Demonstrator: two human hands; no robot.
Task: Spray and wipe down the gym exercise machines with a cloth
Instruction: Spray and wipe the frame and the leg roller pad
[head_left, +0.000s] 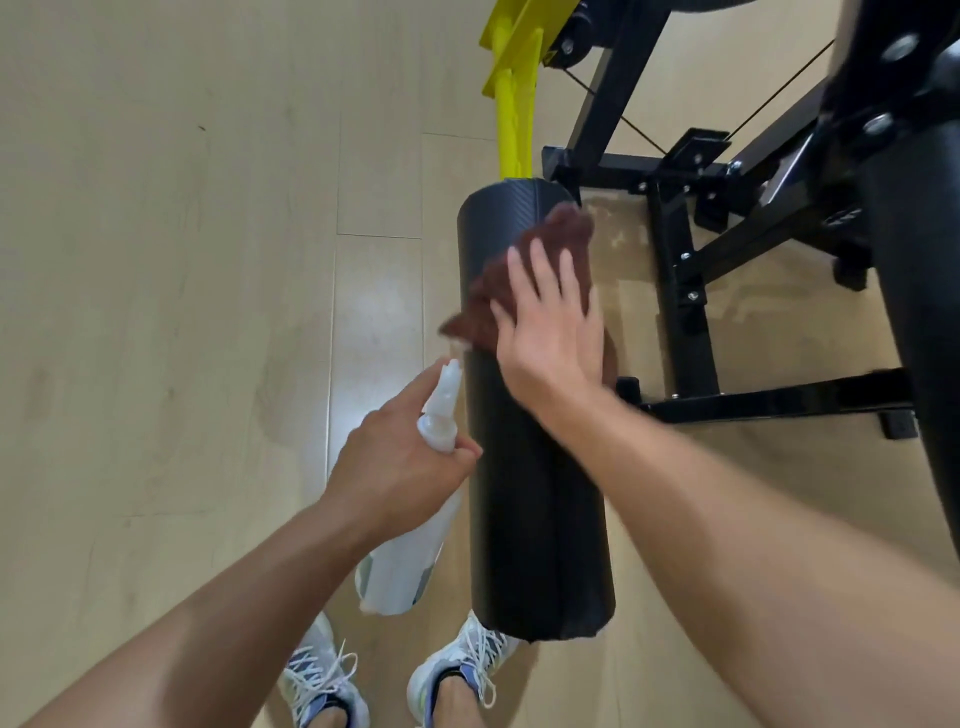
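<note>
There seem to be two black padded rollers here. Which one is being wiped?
The nearer black roller, mid-frame: the right hand presses a maroon cloth flat on it. The other roller, at the right edge, is untouched.

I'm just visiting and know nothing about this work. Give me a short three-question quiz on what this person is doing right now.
1. True or false: the right hand presses a brown cloth flat against the black roller pad.
2. What does the left hand grip? A) a white spray bottle B) a sponge C) nothing
3. Fill in: the bar above the pad is coloured ____.

Key: 1 true; 2 A; 3 yellow.
</note>
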